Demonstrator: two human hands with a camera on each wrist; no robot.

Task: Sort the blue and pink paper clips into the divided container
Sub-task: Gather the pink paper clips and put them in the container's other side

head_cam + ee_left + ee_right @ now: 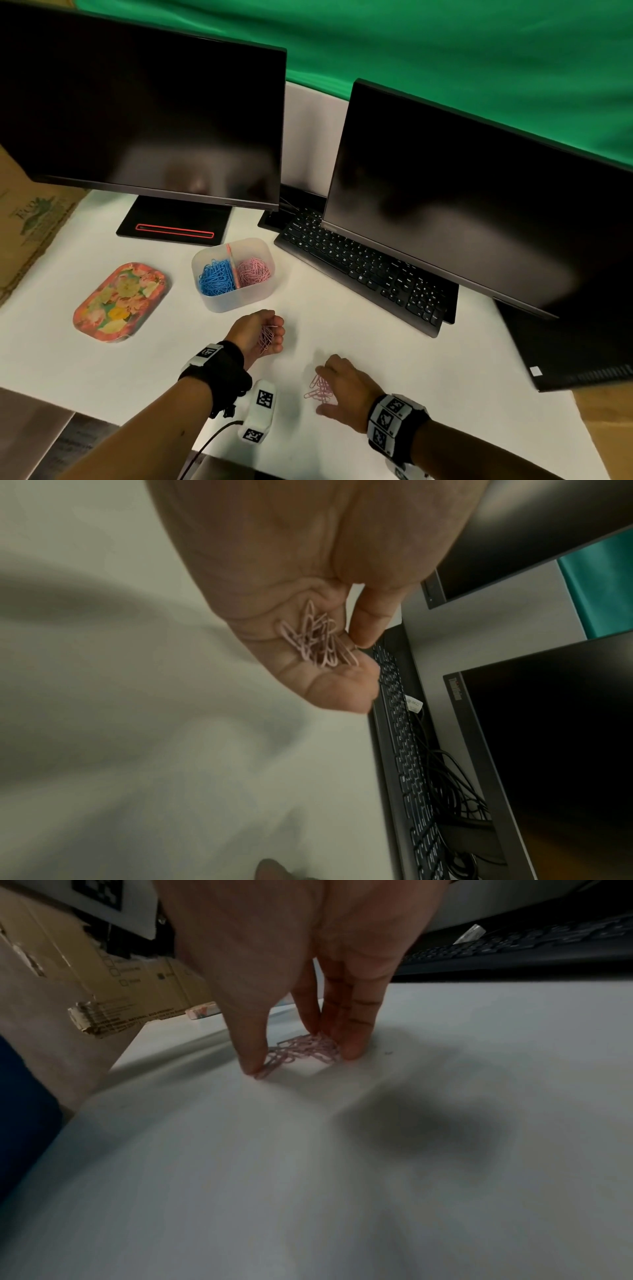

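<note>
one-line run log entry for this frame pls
left hand: cups pink clip bunch | right hand: fingertips on loose pink clips on table | divided container: blue clips left, pink pile right

divided container (236,303): translucent, upright on table (342,325) | blue clips (216,277): left compartment | pink clips (252,272): right compartment | pink bunch (266,337): cupped in left hand (251,330) | loose pink pile (318,390): on table, touching right hand (347,389) fingertips
</note>
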